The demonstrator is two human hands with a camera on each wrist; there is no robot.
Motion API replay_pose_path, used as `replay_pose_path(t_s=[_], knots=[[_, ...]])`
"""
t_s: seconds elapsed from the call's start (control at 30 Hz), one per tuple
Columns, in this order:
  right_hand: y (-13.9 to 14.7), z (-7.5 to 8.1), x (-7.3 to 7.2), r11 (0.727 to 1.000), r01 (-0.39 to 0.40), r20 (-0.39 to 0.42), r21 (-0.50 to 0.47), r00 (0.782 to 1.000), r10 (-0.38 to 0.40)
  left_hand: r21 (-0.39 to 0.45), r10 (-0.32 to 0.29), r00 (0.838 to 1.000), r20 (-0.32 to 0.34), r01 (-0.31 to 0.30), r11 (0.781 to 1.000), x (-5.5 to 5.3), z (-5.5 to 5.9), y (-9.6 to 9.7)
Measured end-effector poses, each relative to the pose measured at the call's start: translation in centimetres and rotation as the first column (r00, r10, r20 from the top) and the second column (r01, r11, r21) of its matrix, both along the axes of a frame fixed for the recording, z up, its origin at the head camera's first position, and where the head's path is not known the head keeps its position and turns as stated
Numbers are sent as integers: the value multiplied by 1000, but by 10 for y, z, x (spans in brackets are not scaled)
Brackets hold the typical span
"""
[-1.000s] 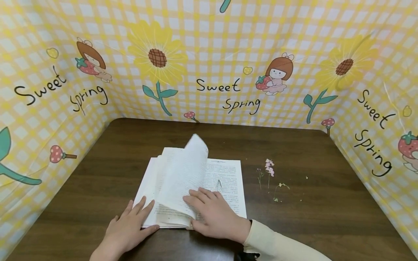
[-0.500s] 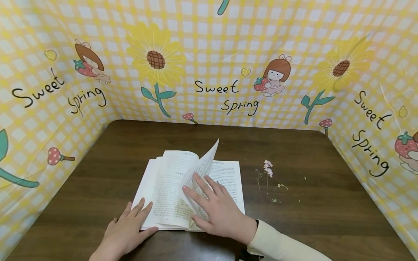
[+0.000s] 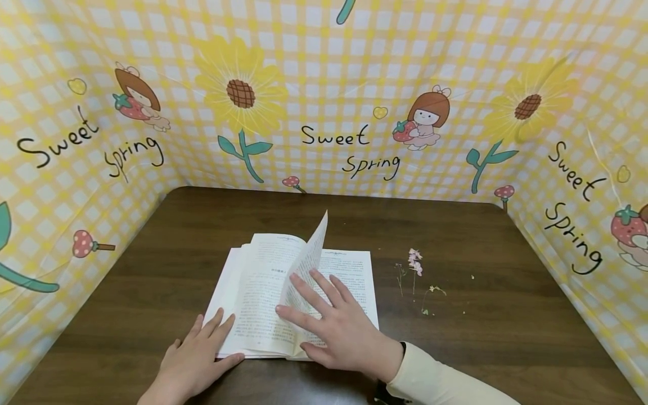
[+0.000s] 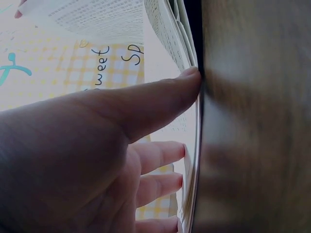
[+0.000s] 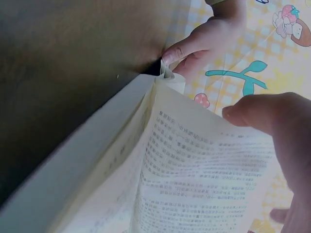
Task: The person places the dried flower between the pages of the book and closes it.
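Note:
A printed book (image 3: 349,259) lies spread out on the brown table. My left hand (image 3: 194,357) rests on its lower left corner with straight fingers, the thumb along the near edge. Over the right half, my right hand (image 3: 341,329) has its fingers spread and touches a raised leaf (image 3: 309,259), which stands up near the middle of the book and curves. In the right wrist view the leaf's print (image 5: 194,160) faces the camera, with the right thumb (image 5: 252,114) beside its edge. Much of the right page is hidden behind the right hand and this leaf.
To the right of the book lie a pink flower sprig (image 3: 415,263), a thin stem (image 3: 401,279) and a small yellow-flowered sprig (image 3: 434,290). A yellow checked cloth (image 3: 324,73) rises behind the table (image 3: 445,225) and along its sides.
The leaf that leaned left has gone over, uncovering a left page with a heading. Another leaf now stands raised. My right hand's fingers have spread; the left hand stays in place.

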State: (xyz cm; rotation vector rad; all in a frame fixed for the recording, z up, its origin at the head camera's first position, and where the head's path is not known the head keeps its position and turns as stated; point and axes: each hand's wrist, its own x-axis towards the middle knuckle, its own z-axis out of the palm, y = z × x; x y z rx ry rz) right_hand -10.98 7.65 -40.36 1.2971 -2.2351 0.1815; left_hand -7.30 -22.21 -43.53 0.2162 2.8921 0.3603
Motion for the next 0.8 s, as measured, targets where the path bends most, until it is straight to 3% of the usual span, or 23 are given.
replay_pose_path(t_s=[0.2, 0.43, 0.8], knots=[[2, 1, -1, 998, -18, -64, 57, 998, 21, 0, 4, 1000, -2, -4, 1000, 0, 0, 0], [11, -2, 3, 992, 21, 12, 128, 1000, -23, 4, 1, 1000, -6, -1, 1000, 0, -1, 0], [34, -14, 11, 966, 91, 48, 241, 993, -106, 9, 7, 1000, 3, -7, 1000, 1, 0, 0]])
